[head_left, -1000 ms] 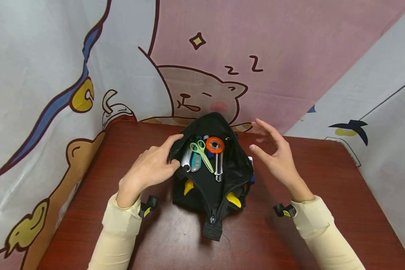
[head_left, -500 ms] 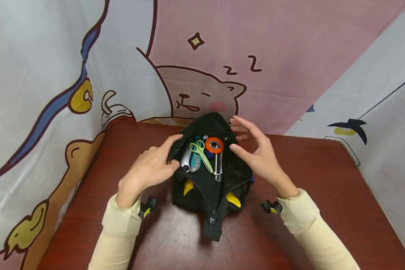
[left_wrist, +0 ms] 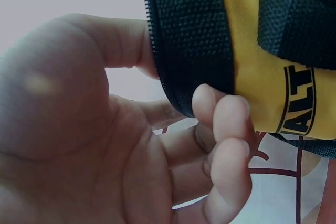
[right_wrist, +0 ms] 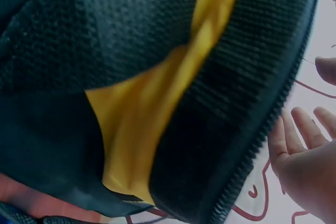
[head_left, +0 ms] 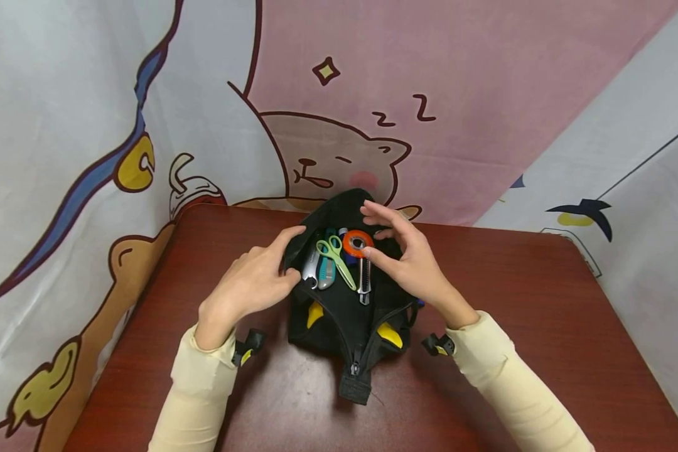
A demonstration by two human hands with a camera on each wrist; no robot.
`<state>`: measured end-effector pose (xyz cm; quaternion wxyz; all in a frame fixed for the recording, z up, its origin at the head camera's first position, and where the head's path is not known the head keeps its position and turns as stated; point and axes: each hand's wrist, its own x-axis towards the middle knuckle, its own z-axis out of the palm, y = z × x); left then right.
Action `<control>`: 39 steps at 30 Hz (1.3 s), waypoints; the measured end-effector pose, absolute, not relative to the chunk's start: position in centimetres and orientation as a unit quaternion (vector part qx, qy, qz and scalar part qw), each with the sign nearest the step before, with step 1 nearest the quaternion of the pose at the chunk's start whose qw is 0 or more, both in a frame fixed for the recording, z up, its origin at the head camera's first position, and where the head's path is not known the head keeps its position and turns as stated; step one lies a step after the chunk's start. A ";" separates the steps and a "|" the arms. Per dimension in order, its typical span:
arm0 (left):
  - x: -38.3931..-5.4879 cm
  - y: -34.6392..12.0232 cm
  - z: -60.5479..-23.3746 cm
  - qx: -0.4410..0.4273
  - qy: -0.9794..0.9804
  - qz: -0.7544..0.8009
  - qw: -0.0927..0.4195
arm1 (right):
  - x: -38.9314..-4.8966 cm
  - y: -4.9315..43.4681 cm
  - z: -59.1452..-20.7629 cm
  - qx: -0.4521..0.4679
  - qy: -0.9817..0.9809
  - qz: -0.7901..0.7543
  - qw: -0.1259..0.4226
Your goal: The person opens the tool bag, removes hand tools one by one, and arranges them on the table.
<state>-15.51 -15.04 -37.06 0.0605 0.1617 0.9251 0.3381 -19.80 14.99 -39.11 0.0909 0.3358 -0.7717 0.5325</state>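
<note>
Black bag (head_left: 329, 336): stands on the brown table (head_left: 520, 282) with its mouth unzipped and wide; the zip pull (head_left: 355, 369) is at the near end.
Left hand (head_left: 254, 276): thumb and fingers grip the left edge of the bag mouth, one on each side of the cloth.
Right hand (head_left: 411, 260): is over the right part of the bag, the fingers slightly bent, with a clear gap between them and the thumb; I see nothing held.
Orange roll (head_left: 350, 245): lies inside the bag, to the right of the green scissors (head_left: 339, 262) and at the far end of the snap-off knife (head_left: 364, 282). The right thumb tip overlaps its edge in the head view, but I cannot tell if they touch.
Other contents: a teal-grey cutter (head_left: 327, 273) and a silver tool (head_left: 311, 270) lie side by side on the left.
Step in hand: in my judgement, it is the approach to the contents, while the left grip steadies the mouth; the orange roll seems the nearest candidate.
Next move: probably it calls for lowering the right thumb and fingers and closing them across the roll, carefully, because the knife lies so near.
</note>
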 end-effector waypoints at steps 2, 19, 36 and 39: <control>-15.5 -15.0 -37.0 0.161 0.926 0.337 0.061 | -20.0 14.7 -39.5 0.334 -0.778 0.524 0.088; -15.6 -14.9 -37.2 0.161 0.924 0.340 0.067 | -21.3 13.3 -43.0 0.301 -0.819 0.488 0.023; -15.5 -15.1 -37.1 0.161 0.926 0.334 0.066 | -22.4 13.0 -44.6 0.288 -0.846 0.449 -0.002; -15.5 -15.1 -37.1 0.162 0.926 0.334 0.066 | -22.5 12.9 -44.8 0.280 -0.852 0.442 -0.008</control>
